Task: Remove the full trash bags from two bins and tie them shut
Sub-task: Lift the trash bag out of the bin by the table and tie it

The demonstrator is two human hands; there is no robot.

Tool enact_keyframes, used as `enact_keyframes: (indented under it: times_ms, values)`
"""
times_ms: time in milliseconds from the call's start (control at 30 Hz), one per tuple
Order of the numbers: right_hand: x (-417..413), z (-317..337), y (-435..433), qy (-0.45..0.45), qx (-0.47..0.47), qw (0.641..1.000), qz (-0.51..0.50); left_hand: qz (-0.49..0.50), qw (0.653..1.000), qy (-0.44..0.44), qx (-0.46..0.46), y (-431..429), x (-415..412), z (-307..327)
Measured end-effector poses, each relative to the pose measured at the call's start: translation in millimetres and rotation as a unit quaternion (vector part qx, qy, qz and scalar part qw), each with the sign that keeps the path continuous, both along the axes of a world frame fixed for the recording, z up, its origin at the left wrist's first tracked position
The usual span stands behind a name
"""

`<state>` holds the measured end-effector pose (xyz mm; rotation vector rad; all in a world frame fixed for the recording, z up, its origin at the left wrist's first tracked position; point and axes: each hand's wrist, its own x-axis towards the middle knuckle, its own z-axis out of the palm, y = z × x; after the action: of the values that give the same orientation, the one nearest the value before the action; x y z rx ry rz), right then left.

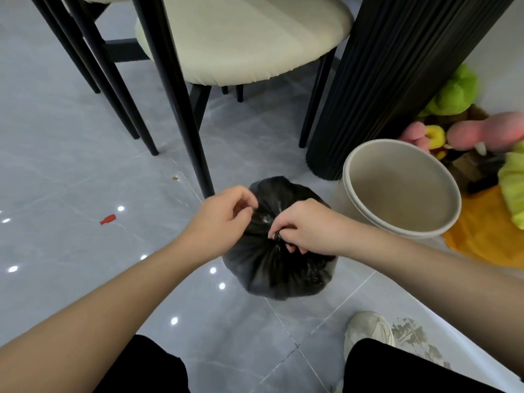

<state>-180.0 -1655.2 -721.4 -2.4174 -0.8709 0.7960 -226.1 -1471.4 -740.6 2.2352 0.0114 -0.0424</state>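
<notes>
Both hands working at gathered neck of black trash bag (279, 268), frame centre: right hand (304, 228) pinching twisted plastic, left hand (224, 219) curling loosely beside it, grip unclear. Empty beige bin (368, 222) sitting right. Advice: be cinching knot low, pulling ends apart evenly.

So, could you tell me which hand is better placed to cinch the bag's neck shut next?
Probably the right hand: its fingers already pinch the gathered neck of the black bag. The left hand sits beside it, curled over the plastic.
</notes>
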Motion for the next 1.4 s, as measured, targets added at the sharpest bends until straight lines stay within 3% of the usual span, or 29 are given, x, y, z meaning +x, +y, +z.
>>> enact_keyframes:
  times_ms: [167, 300, 433, 533, 767, 933, 1000, 1100, 1200, 1300, 1400]
  values:
    - [-7.9, -2.0, -6.7, -0.208, -0.008, 0.958, 0.197, -0.147, 0.987, -0.042, -0.050, -8.2, 5.5, -2.1]
    - [-12.2, -1.9, -15.6, -0.309, -0.011, 0.910, 0.278, -0.160, 0.986, 0.015, -0.041, -14.9, 9.7, -7.8]
    - [-18.8, -6.5, -21.5, -0.327, 0.037, 0.887, 0.323, -0.184, 0.977, 0.093, -0.055, -9.2, 12.5, -10.5]
    - [-19.3, -8.6, -23.8, -0.329, 0.060, 0.880, 0.338, -0.210, 0.957, 0.151, -0.132, -6.7, 8.9, -7.6]
    - [-16.3, -12.2, -23.6, -0.326, 0.086, 0.872, 0.355, -0.180, 0.926, 0.248, -0.221, -8.5, 7.5, -1.7]
    - [-24.4, -14.5, -21.5, -0.336, 0.116, 0.856, 0.375, -0.162, 0.881, 0.346, -0.277, -16.3, 5.8, -5.8]
    - [-24.9, -17.2, -23.1, -0.330, 0.117, 0.861, 0.369, -0.170, 0.909, 0.318, -0.207, -18.8, 4.6, -6.8]
    - [-21.1, -18.7, -26.4, -0.325, 0.099, 0.871, 0.355, -0.157, 0.965, 0.204, -0.054, -20.4, 6.0, -6.5]
    - [-14.0, -14.6, -29.7, -0.323, 0.084, 0.882, 0.333, -0.141, 0.983, 0.106, 0.045, -16.7, 7.5, -6.1]
    - [-11.6, -11.8, -30.6, -0.317, 0.093, 0.886, 0.326, -0.117, 0.990, 0.030, 0.076, -15.4, 6.3, -10.3]
    - [-10.0, -11.1, -30.5, -0.315, 0.106, 0.886, 0.325, -0.083, 0.996, 0.014, -0.027, -13.4, 6.2, -12.1]
